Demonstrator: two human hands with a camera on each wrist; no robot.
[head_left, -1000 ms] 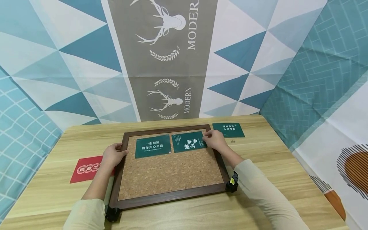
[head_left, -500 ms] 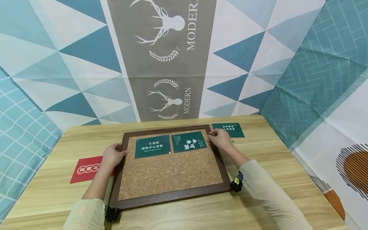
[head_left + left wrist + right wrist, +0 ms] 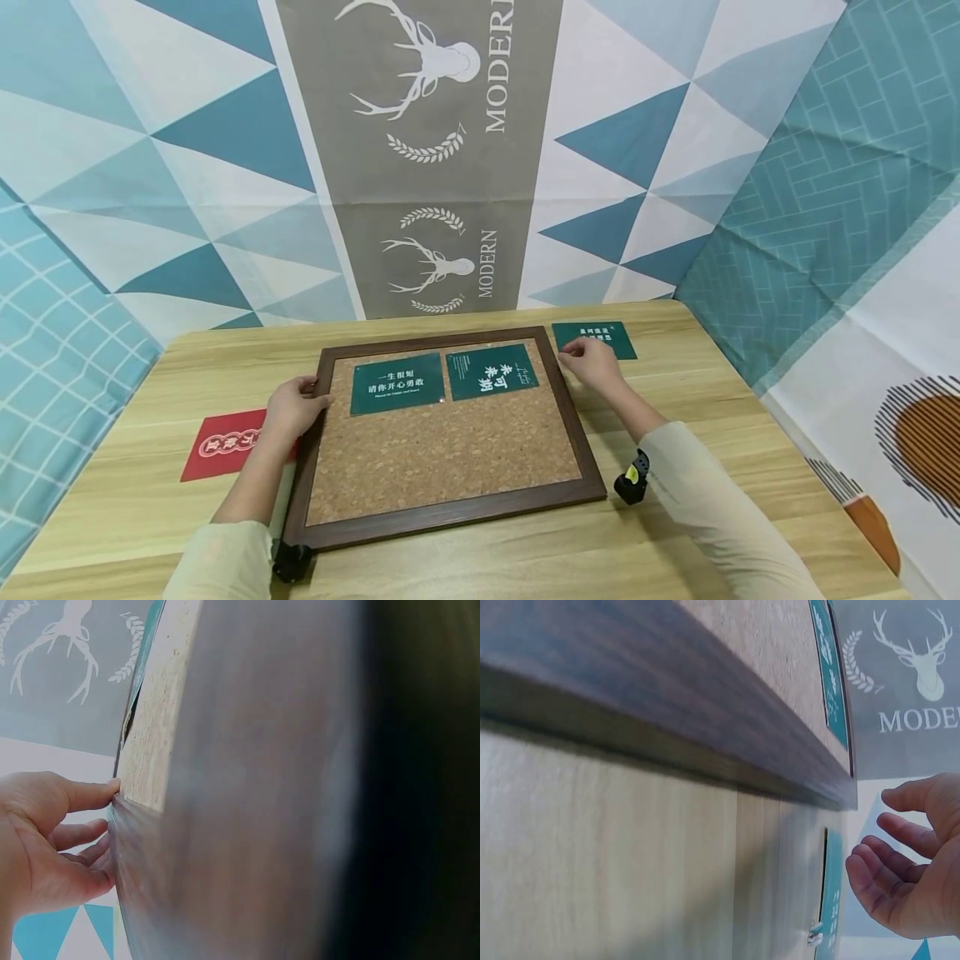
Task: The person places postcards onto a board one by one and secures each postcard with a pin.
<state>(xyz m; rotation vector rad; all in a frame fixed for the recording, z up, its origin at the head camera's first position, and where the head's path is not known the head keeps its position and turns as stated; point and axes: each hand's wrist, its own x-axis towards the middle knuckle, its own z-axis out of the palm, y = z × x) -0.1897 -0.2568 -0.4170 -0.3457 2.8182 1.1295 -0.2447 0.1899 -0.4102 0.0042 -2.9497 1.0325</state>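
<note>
A cork board (image 3: 442, 458) with a dark brown wooden frame lies on the table. My left hand (image 3: 294, 408) grips its left side, thumb on the frame's edge and fingers along the outside, as the left wrist view shows. Two green cards with white writing, a left card (image 3: 397, 384) and a right card (image 3: 492, 372), lie side by side on the upper cork. My right hand (image 3: 592, 364) is just beyond the frame's right side, fingers loosely bent and holding nothing. It partly covers a third green card (image 3: 606, 331) on the table.
A red card (image 3: 225, 442) lies on the table left of the board, partly behind the left forearm. In the right wrist view, a small shiny piece (image 3: 815, 934) sits beside the third green card. A patterned cloth (image 3: 442, 183) hangs behind the table (image 3: 465, 567).
My right hand has left the right edge of the right card on the cork and moved right, past the frame. The left hand has stayed on the frame.
</note>
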